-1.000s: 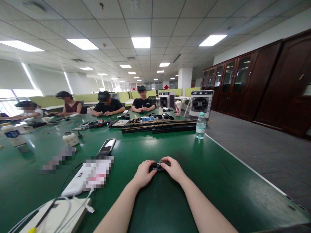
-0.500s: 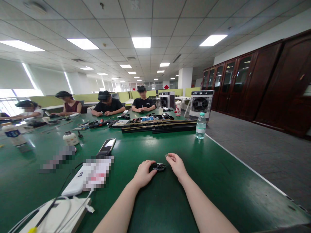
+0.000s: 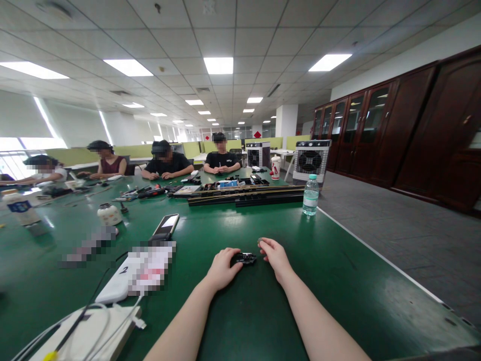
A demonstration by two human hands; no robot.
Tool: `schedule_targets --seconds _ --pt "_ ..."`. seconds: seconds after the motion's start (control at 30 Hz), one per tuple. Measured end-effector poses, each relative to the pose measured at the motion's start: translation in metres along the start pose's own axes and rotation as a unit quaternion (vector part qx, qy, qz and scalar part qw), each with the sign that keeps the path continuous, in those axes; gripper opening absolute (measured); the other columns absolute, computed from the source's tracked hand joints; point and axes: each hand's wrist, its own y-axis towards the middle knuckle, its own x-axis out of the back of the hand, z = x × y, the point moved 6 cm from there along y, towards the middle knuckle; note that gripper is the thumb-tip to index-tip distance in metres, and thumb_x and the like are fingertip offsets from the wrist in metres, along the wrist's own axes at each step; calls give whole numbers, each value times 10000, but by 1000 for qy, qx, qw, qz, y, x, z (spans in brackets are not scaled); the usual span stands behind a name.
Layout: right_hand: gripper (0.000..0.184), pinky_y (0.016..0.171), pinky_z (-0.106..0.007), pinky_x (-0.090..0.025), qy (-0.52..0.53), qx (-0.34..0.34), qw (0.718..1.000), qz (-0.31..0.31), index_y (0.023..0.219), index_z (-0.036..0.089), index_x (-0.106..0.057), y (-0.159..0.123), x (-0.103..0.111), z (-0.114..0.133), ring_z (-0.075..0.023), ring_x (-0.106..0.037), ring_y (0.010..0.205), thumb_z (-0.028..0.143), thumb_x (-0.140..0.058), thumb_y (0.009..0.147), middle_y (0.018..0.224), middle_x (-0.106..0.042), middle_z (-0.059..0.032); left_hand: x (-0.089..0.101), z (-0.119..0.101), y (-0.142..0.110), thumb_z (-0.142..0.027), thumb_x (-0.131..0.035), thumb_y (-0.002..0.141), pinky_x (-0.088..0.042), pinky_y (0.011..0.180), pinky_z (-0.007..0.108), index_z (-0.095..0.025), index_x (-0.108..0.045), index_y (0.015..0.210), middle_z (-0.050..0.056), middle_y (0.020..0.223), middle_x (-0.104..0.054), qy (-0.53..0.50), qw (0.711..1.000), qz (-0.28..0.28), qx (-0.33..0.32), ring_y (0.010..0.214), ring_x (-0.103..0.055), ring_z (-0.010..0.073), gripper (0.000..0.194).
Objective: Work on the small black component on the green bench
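A small black part [image 3: 245, 258] lies on the green table [image 3: 338, 271] just in front of me. My left hand [image 3: 222, 266] rests on the table with its fingers curled on the part's left end, holding it down. Just to the right, my right hand [image 3: 274, 253] is lifted slightly off the part. Its thumb and fingertips pinch a tiny dark piece [image 3: 260, 241] that I cannot make out.
A phone [image 3: 166, 226], a white power bank [image 3: 124, 281] and white cables [image 3: 86, 326] lie at my left. Long black rails [image 3: 244, 196] and a water bottle [image 3: 310, 195] stand further back. Several people sit along the table's far left side. Dark wooden cabinets [image 3: 413, 130] line the right wall.
One second ago both hands were closed together on the black part. My right hand has since come away to the right with a tiny piece pinched in it; the left hand stayed.
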Motion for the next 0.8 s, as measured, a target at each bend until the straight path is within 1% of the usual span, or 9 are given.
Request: schedule_targets --seconds 0.2,0.57,0.8 --pt "302 536 -255 -469 23 -27 999 -2 968 172 -615 -3 1 2 -201 -632 790 315 -551 709 943 -689 -96 0 0 0 -269 -562 767 -391 917 353 -198 -563 1122 66 1099 -604 1 1000 -3 -2 1022 -532 225 361" --pt "340 569 -264 -477 20 -28 999 -6 990 184 -593 -5 1 5 -207 -630 830 342 -577 690 1003 -673 -102 1 0 -1 -271 -565 767 -390 922 349 -199 -563 1120 62 1100 -604 -1 1000 0 3 1024 -529 225 360" --pt "336 596 -284 -480 6 3 1000 5 973 190 -598 -3 0 4 -221 -630 865 388 -578 703 968 -682 -90 2 -1 0 -278 -561 765 -387 927 350 -212 -565 1122 55 1099 -604 2 1000 1 6 1028 -528 226 363"
